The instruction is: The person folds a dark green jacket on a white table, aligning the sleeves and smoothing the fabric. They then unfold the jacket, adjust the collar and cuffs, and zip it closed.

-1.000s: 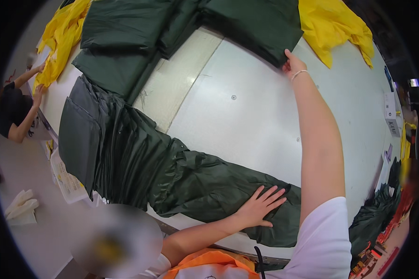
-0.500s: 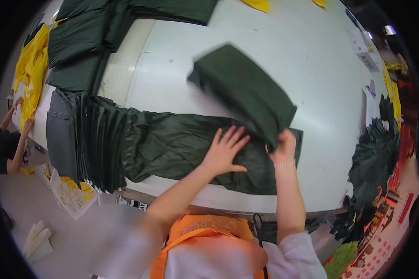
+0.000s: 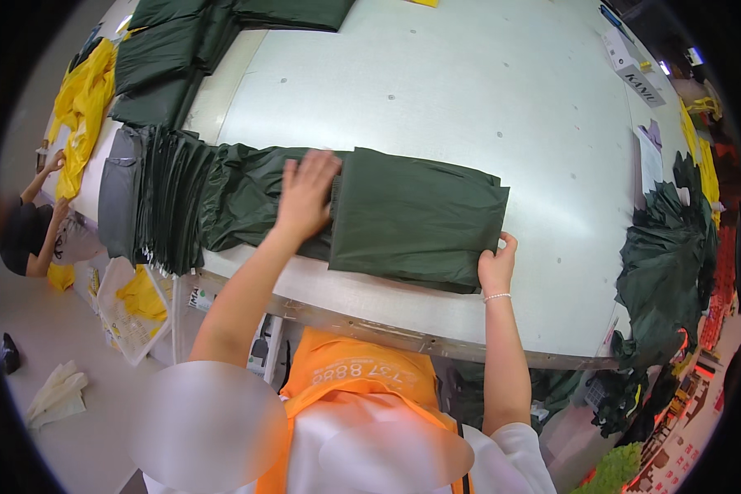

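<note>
A dark green piece of thin, slightly shiny fabric point(image 3: 420, 222) lies folded on the pale table in front of me, its smooth rectangular panel on top. My right hand point(image 3: 496, 265) pinches the panel's near right corner between thumb and fingers. Just past the panel's left edge, my left hand point(image 3: 306, 196) rests with its fingers stretched out on the crumpled part of the same fabric. That crumpled part runs left to a row of stacked dark green folds point(image 3: 165, 198). A grey piece point(image 3: 117, 198) lies at the row's left end.
More folded dark green fabric point(image 3: 160, 62) lies at the far left of the table point(image 3: 403, 99). A crumpled dark green heap point(image 3: 663, 263) hangs by the right edge, near a white box point(image 3: 630, 62). At left, another person's hands point(image 3: 56, 185) are beside yellow fabric point(image 3: 86, 107).
The raised flap of green fabric has come down flat over the piece below. My left hand has slid left off the area now covered; my right hand still grips the corner.
</note>
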Demonstrator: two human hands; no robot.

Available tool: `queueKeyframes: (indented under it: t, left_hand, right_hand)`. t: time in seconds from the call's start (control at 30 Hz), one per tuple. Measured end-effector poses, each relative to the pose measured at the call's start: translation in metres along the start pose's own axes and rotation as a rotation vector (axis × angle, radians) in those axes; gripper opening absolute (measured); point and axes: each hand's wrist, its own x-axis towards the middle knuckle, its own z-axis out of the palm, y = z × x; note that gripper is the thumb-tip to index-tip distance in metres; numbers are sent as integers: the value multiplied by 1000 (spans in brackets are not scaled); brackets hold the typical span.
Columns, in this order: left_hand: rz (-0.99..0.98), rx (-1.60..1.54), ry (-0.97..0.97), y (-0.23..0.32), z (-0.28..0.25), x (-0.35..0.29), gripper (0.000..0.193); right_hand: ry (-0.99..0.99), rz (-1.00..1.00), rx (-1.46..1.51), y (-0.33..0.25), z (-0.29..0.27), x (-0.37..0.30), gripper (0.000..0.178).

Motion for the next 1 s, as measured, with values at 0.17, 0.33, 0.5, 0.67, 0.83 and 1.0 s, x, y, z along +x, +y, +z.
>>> queueKeyframes:
  t: [0.17,0.33,0.5,0.67,0.83,1.0]
  left_hand:
    - [-425,185,106,-89,12,-39,64]
    - [-556,7,61,-97,-2,-48,52]
    - [-909,-41,725,-50,-10,-121,69]
    - [-1498,-1407,929,-38,40,-160,58]
    - [-1498,-2049,731,-85,11,-118,22]
    - [-780,-1663,993,-14,-91,-57,34]
  right_hand:
    - [140,-502,-355,-58,-9,-17,65]
    - [-168,-1067,-708,-112,17,-20,59]
    - [-234,-939,-740,-58,37,17,61]
    - [-270,-969,-709,-56,42,15,60]
    - [-221,-924,-692,-44,37,10,61]
    - [-125,-894,-761,-40,42,4,62]
